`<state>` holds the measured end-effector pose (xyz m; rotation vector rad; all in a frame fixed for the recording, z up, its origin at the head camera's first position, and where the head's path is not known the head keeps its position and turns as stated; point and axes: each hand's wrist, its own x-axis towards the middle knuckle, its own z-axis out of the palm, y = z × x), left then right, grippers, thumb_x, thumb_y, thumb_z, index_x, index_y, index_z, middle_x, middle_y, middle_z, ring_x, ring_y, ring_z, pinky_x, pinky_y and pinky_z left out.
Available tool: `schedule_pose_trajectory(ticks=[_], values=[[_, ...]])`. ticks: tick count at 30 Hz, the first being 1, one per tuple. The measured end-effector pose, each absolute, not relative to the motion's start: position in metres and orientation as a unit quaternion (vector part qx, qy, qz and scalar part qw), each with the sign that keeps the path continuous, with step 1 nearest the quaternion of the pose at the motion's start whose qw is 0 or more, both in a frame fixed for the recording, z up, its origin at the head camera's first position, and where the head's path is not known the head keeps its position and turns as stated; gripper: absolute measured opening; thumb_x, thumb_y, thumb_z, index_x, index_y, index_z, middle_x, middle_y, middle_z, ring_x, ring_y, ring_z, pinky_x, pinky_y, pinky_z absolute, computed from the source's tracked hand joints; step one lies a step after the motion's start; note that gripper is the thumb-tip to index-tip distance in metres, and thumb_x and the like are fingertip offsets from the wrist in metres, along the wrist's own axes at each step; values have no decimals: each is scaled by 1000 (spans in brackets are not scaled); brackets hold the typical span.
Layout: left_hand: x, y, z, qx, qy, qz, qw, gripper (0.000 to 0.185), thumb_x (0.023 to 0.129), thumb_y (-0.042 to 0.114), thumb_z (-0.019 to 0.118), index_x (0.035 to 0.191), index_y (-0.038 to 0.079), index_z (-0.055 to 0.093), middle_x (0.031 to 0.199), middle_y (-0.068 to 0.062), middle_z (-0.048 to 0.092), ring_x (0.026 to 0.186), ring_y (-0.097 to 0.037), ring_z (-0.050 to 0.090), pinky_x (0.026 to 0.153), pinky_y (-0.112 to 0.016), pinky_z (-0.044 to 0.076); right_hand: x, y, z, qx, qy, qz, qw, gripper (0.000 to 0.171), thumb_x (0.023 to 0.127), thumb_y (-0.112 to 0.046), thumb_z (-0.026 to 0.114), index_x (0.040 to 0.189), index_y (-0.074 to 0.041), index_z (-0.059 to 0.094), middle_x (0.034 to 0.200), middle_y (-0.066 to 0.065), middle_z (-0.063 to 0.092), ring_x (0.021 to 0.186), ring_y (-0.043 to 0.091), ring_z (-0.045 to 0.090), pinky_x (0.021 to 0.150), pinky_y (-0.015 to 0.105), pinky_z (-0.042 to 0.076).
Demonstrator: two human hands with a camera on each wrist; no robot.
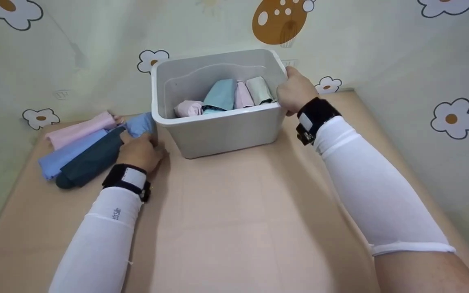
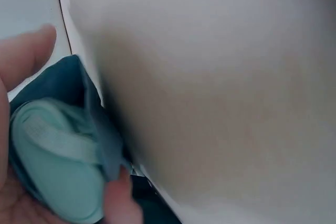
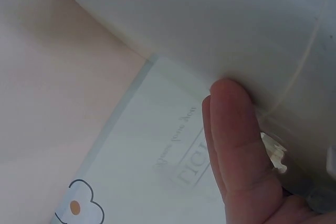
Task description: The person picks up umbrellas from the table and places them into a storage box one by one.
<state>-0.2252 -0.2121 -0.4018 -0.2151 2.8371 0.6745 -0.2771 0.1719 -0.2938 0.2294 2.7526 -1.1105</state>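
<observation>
Flower-print wallpaper [image 1: 452, 118] wraps the whole back of the frame, and down the middle runs a peach-colored tabletop [image 1: 226, 228]. From where I'm watching, a grey plastic bin [image 1: 222, 130] sits upper center on it, with a few folded umbrellas [image 1: 222, 95] standing inside: light blue, pink, pale green.

My right hand [image 1: 295, 91] is up at the bin's right rim, fingers curled over the edge and gripping it. In the right wrist view I can see a finger [image 3: 236, 140] pressed flat against the bin's outer wall.

My left hand [image 1: 141, 152] is at center left, just beside the bin's lower left corner, resting on the near end of a dark teal umbrella [image 1: 92, 160]. The left wrist view shows the fingers wrapped around a teal bundle with a mint strap end, right up against the bin wall, so I'd call that a grip.

Further left, a blue umbrella [image 1: 71, 150] and a pink one [image 1: 79, 130] lie touching alongside the dark one, all angled toward the upper right.
</observation>
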Motion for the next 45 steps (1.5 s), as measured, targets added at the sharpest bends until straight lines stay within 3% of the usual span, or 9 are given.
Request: schedule_pose_trajectory(ticks=[5, 11, 17, 22, 27, 31, 41, 45], values=[[-223, -217, -402, -73, 969, 229, 55, 34, 105, 26, 57, 129, 2, 61, 147, -43, 32, 106, -51, 57, 94, -65, 51, -278, 172, -295, 80, 920, -375, 83, 71, 95, -10, 38, 165, -18, 27, 149, 18, 54, 118, 37, 60, 65, 42, 63], [-219, -219, -402, -69, 967, 242, 24, 25, 103, 18, 56, 121, 3, 63, 142, -41, 39, 105, -50, 57, 90, -64, 51, -280, 173, -297, 80, 919, -375, 87, 74, 96, -10, 38, 167, -18, 22, 152, 19, 51, 121, 38, 59, 71, 44, 64], [-214, -218, -402, -62, 967, 248, -8, 22, 101, 15, 54, 116, 3, 63, 139, -40, 40, 98, -49, 60, 85, -62, 53, -279, 174, -299, 69, 922, -371, 82, 72, 94, -9, 37, 165, -16, 27, 149, 19, 54, 118, 37, 61, 63, 40, 62], [-209, -218, -399, -58, 964, 257, -22, 20, 101, 16, 54, 115, 3, 62, 138, -39, 40, 96, -48, 60, 82, -59, 53, -277, 174, -299, 78, 919, -377, 85, 72, 95, -9, 38, 166, -17, 26, 151, 19, 52, 120, 38, 60, 64, 41, 62], [-204, -217, -387, -69, 954, 290, -36, 20, 101, 14, 55, 117, 4, 61, 151, -41, 30, 104, -51, 60, 90, -62, 54, -278, 174, -299, 79, 920, -375, 84, 73, 95, -10, 38, 166, -17, 24, 151, 20, 52, 119, 38, 60, 63, 41, 62], [-200, -215, -373, -84, 942, 319, -58, 23, 100, 14, 54, 120, 5, 61, 152, -38, 29, 111, -53, 58, 95, -62, 52, -278, 174, -299, 82, 919, -375, 87, 75, 97, -10, 38, 169, -17, 18, 154, 20, 50, 121, 38, 59, 65, 40, 62], [-188, -213, -335, -103, 907, 395, -103, 24, 96, 13, 52, 118, 4, 58, 149, -29, 30, 125, -48, 50, 95, -52, 50, -279, 173, -298, 79, 921, -373, 84, 74, 96, -10, 38, 168, -17, 20, 153, 20, 51, 120, 38, 60, 64, 40, 63], [-182, -213, -320, -106, 900, 403, -129, 21, 94, 11, 51, 113, 7, 57, 145, -27, 33, 120, -43, 50, 86, -44, 45, -278, 172, -296, 75, 920, -375, 80, 74, 95, -10, 39, 167, -17, 24, 151, 20, 52, 119, 37, 60, 63, 40, 62]])
